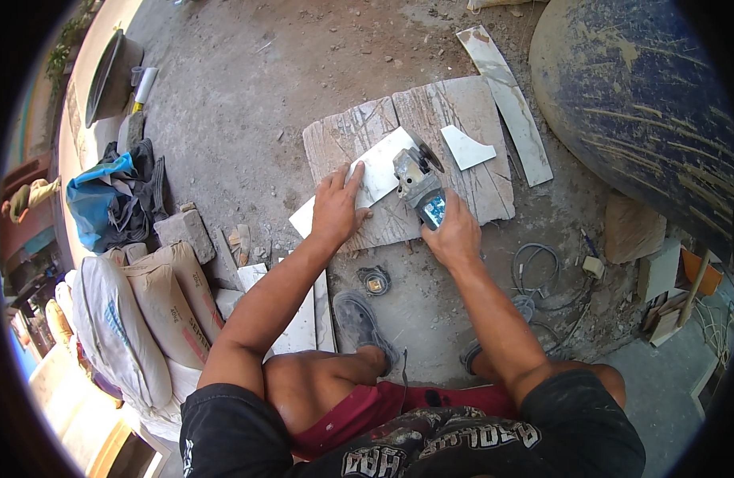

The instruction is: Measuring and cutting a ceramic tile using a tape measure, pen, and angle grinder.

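My right hand (456, 233) is wrapped round the body of an angle grinder (417, 185). The grinder's dark disc (426, 150) stands on edge at the right end of a white marbled tile strip (380, 177); I cannot tell whether it touches. My left hand (339, 205) lies flat on that strip, fingers stretched out, pressing it against a scored stone slab (343, 137). On the slab, right of the disc, rests a small white tile offcut (467, 149) with a curved notch.
A long tile strip (506, 103) lies right of the slab, beside a large dark rounded container (638, 88). Cables (536, 269) coil on the ground at right. Cement bags (164, 295) and a concrete block (185, 236) stand at left. More tile strips (299, 319) lie near my left leg.
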### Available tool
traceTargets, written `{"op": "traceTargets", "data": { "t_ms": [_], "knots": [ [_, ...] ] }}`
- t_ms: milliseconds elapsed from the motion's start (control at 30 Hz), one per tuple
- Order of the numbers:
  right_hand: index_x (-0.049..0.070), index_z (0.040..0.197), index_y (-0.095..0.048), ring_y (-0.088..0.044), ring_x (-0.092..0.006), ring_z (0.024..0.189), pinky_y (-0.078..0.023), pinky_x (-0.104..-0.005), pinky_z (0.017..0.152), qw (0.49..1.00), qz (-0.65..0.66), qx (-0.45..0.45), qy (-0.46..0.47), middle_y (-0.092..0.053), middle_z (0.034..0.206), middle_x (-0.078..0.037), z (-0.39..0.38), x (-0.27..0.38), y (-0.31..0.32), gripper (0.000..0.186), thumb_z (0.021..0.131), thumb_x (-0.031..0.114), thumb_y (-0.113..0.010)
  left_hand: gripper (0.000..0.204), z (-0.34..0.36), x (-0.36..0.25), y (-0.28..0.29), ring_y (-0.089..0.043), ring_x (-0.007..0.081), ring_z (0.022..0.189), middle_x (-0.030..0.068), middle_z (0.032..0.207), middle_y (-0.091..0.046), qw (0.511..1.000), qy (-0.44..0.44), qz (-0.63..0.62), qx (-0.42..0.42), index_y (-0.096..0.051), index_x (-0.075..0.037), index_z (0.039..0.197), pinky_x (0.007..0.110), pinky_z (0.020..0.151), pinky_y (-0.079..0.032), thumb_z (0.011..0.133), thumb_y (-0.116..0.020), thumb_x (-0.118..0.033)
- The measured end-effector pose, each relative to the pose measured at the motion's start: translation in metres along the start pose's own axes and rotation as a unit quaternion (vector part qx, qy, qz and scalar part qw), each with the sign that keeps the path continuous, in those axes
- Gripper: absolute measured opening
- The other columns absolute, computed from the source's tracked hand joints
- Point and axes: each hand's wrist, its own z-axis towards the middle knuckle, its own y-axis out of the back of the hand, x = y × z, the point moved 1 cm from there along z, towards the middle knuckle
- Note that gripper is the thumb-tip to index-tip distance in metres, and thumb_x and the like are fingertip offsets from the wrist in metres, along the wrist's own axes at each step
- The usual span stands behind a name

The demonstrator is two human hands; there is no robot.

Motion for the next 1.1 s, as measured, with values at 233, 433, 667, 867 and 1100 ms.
{"op": "traceTargets", "data": {
  "t_ms": [233,433,667,867,1100],
  "knots": [
    [0.0,0.133,-0.048,-0.063,-0.0439,0.103,-0.051,-0.0512,0.09,1.0,-0.011,0.006,-0.001,-0.063,0.111,-0.024,0.0061,0.0062,-0.0004,0.071,0.07,0.017,-0.077,0.1,-0.0004,0.0005,-0.0009,-0.047,0.0403,0.132,0.0175,0.152,-0.045,1.0,-0.006,0.001,-0.003,-0.038,-0.013,0.156,0.046,0.112,-0.038,0.07,-0.089,-0.024],
    [0.0,0.133,-0.049,-0.064,-0.0463,0.102,-0.051,-0.0536,0.087,1.0,-0.009,0.003,0.0,-0.064,0.113,-0.026,0.0093,0.0019,-0.0034,0.071,0.071,0.02,-0.078,0.1,-0.0011,0.0002,-0.0019,-0.048,0.0401,0.13,0.0174,0.151,-0.045,1.0,-0.012,0.002,-0.013,-0.039,-0.013,0.155,0.045,0.111,-0.04,0.07,-0.089,-0.022],
    [0.0,0.134,-0.048,-0.063,-0.0465,0.102,-0.052,-0.0532,0.087,1.0,-0.009,0.0,0.004,-0.063,0.114,-0.026,0.0072,0.0032,-0.001,0.073,0.07,0.019,-0.077,0.1,-0.0017,0.001,-0.0014,-0.048,0.0402,0.129,0.0176,0.152,-0.044,1.0,-0.014,-0.001,-0.017,-0.038,-0.014,0.156,0.045,0.111,-0.04,0.069,-0.089,-0.021],
    [0.0,0.134,-0.047,-0.064,-0.0437,0.1,-0.052,-0.0514,0.088,1.0,-0.018,0.008,0.01,-0.063,0.109,-0.024,0.0097,0.0072,0.001,0.073,0.07,0.016,-0.078,0.1,-0.0016,0.0019,-0.0014,-0.048,0.0402,0.129,0.0177,0.153,-0.043,1.0,-0.016,-0.001,-0.015,-0.038,-0.014,0.156,0.045,0.111,-0.04,0.07,-0.088,-0.021],
    [-0.001,0.132,-0.048,-0.064,-0.0432,0.101,-0.052,-0.0509,0.088,1.0,-0.022,0.013,0.007,-0.063,0.11,-0.024,0.0097,0.0085,0.0015,0.072,0.07,0.016,-0.08,0.101,-0.0013,-0.0003,-0.0008,-0.047,0.0403,0.129,0.0175,0.153,-0.043,1.0,-0.007,-0.001,-0.012,-0.038,-0.014,0.156,0.045,0.112,-0.04,0.069,-0.089,-0.021]
  ]
}}
